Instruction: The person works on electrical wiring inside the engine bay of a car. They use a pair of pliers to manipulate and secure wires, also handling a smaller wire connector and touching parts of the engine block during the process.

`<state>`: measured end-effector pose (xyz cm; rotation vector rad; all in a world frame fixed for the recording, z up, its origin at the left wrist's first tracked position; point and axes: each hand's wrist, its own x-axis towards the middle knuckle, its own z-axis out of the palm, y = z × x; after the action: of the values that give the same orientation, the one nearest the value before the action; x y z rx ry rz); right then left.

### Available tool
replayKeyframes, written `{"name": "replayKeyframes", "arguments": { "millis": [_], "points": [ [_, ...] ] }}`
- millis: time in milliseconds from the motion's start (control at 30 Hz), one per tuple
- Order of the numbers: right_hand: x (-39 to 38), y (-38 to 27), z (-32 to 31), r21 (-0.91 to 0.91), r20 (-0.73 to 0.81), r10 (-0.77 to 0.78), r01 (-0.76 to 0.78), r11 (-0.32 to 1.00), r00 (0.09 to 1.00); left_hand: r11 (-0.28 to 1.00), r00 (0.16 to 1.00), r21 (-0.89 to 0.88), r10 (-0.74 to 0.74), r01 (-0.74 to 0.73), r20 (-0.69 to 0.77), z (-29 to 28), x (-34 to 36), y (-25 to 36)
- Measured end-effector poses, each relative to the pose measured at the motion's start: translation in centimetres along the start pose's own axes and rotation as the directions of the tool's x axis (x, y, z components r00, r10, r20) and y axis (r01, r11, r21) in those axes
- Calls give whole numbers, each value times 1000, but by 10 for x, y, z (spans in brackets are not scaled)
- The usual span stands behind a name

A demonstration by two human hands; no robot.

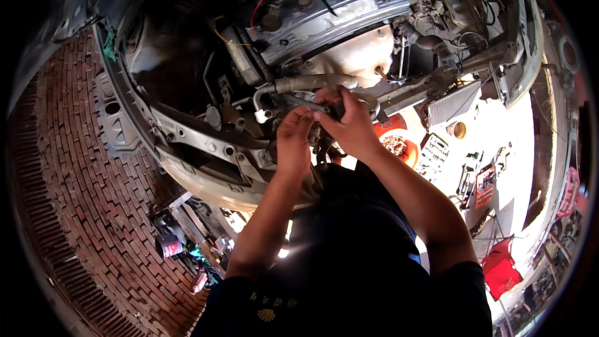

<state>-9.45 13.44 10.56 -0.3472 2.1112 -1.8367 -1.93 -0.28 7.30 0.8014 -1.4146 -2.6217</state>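
Note:
Both my hands are close together over the front of an open engine bay, just in front of the engine (337, 19). My left hand (295, 132) is closed, its fingertips pinched near the end of a thin grey rod-like piece (304, 102). My right hand (351, 126) is closed around a dark, narrow piece (335, 107) whose upper end is blurred; its kind I cannot make out. The fingertips of the two hands nearly meet. Behind them run a grey pipe (293, 83) and a pale metal heat shield (359, 56).
The car's front crossmember (206, 145) curves along the left. To the right are an orange bowl (409, 150) of small parts, a socket tray (433, 153), loose tools and a red cloth-like item (501, 268). A metal panel (115, 118) lies on brick paving (93, 200).

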Motion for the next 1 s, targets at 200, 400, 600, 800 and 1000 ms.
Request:
{"name": "replayKeyframes", "arguments": {
  "millis": [200,400,600,800,1000],
  "points": [
    [-3,16,-3,19,8,223,-223,975,975,995,996,-52,-85,83,-41,-3,1,4],
    [-21,41,-1,419,102,383,-389,821,918,989,992,-73,-127,125,-20,3,-1,10],
    [-18,44,5,405,128,371,-390,827,920,986,996,159,-67,55,65,9,-20,12],
    [-17,37,3,300,171,430,-462,834,887,981,997,178,-64,72,-54,-8,-17,-3],
    [-10,20,-3,251,200,541,-576,778,817,988,989,53,-147,147,-3,-11,-9,0]
  ]
}}
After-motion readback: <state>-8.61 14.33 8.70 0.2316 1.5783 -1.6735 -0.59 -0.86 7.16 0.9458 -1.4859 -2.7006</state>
